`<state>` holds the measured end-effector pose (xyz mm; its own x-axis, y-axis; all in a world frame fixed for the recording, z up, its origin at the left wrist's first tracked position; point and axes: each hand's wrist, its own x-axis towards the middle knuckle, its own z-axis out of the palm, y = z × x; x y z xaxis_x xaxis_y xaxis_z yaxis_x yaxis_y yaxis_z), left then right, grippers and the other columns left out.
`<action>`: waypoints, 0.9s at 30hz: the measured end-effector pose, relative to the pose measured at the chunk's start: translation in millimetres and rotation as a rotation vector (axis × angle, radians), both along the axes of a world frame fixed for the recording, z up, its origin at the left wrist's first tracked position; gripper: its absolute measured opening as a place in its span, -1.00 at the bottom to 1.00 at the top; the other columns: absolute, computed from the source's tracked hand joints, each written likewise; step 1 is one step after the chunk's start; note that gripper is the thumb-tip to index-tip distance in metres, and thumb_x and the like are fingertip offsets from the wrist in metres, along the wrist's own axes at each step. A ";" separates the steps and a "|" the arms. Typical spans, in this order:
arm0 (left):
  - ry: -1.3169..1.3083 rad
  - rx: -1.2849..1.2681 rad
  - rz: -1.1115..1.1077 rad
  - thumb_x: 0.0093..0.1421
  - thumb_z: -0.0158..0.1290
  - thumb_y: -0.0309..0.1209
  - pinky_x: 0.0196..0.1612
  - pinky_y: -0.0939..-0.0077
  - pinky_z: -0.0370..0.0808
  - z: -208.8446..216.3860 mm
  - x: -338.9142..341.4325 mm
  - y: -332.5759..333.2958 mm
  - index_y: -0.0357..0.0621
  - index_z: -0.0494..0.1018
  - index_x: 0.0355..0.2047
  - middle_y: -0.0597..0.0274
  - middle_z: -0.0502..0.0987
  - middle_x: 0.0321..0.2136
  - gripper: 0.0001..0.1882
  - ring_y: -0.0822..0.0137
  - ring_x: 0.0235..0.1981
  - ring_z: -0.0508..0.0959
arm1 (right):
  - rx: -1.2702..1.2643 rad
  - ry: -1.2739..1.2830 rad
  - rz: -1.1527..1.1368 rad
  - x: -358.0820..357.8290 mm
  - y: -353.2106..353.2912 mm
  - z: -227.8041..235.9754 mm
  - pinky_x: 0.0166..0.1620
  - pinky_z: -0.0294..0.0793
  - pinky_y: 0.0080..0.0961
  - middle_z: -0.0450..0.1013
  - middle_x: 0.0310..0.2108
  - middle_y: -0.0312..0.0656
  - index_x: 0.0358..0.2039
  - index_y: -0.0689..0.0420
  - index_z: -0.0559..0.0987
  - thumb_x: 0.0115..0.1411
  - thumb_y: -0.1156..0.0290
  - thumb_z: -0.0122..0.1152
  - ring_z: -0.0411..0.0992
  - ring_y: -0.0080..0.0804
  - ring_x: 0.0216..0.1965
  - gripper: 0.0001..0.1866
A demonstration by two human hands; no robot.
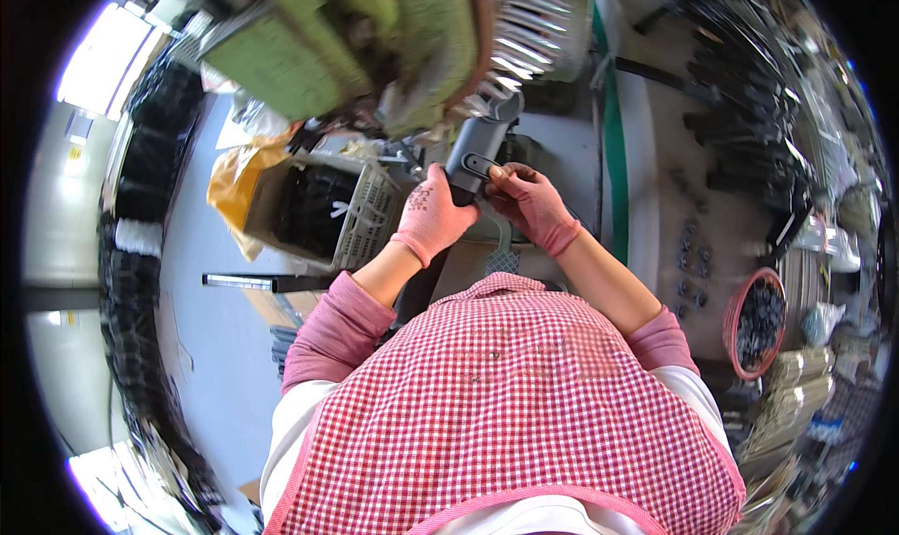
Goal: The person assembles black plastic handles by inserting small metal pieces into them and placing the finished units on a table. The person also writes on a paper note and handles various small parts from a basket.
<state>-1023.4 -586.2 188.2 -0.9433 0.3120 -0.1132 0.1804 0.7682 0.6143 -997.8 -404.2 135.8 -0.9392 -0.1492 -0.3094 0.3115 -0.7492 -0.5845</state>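
Observation:
A dark grey, elongated plastic housing (475, 142) is tilted in front of me, below a green machine. My left hand (434, 215), in a pink glove, is wrapped round its lower left side, with the thumb up along it. My right hand (530, 204), also gloved in pink with the fingertips bare, pinches the right end of a small black oval piece (476, 164). That piece lies against the housing's face. Whether it is attached there, I cannot tell.
The green machine (290, 58) hangs over the work at the top. To the left stands a beige plastic crate (373, 207) of black parts beside a yellow bag (229, 189). At right, a red basket (729, 324) holds dark pieces, near several small black parts (688, 259).

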 end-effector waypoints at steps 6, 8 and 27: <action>0.158 -0.035 0.143 -0.03 0.27 -0.25 -0.22 0.09 0.56 15.7 -16.1 -60.7 -0.44 0.20 -0.13 -0.29 0.57 -0.38 -0.35 -0.22 -0.29 0.61 | 0.025 0.219 0.146 -54.1 -63.7 0.9 -0.10 0.53 -0.46 0.54 -0.28 -0.31 -0.32 0.09 0.54 0.21 0.38 0.35 0.52 -0.49 -0.19 -0.86; 0.170 -0.094 0.115 -0.02 0.27 -0.24 -0.22 0.09 0.56 18.1 -17.8 -64.5 -0.44 0.20 -0.13 -0.29 0.57 -0.39 -0.36 -0.22 -0.29 0.61 | -0.055 0.273 0.144 -59.4 -71.7 1.2 -0.07 0.53 -0.45 0.55 -0.24 -0.31 -0.27 0.10 0.54 0.21 0.39 0.34 0.52 -0.48 -0.16 -0.85; -0.176 -0.092 -0.108 -0.09 0.29 -0.12 -0.15 0.28 0.53 -4.8 -69.4 -93.0 -0.60 0.47 -0.31 -0.29 0.60 -0.33 -0.37 -0.03 -0.21 0.64 | 0.246 -0.003 -0.125 -42.6 -94.2 -19.0 -0.21 0.43 -0.62 0.55 -0.30 -0.32 -0.26 0.15 0.57 0.21 0.38 0.33 0.50 -0.57 -0.28 -0.84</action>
<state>-1092.8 -679.3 183.5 -0.8680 0.3912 -0.3057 0.1614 0.8047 0.5714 -1040.5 -498.4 116.8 -0.9447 0.0478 -0.3243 0.2274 -0.6173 -0.7531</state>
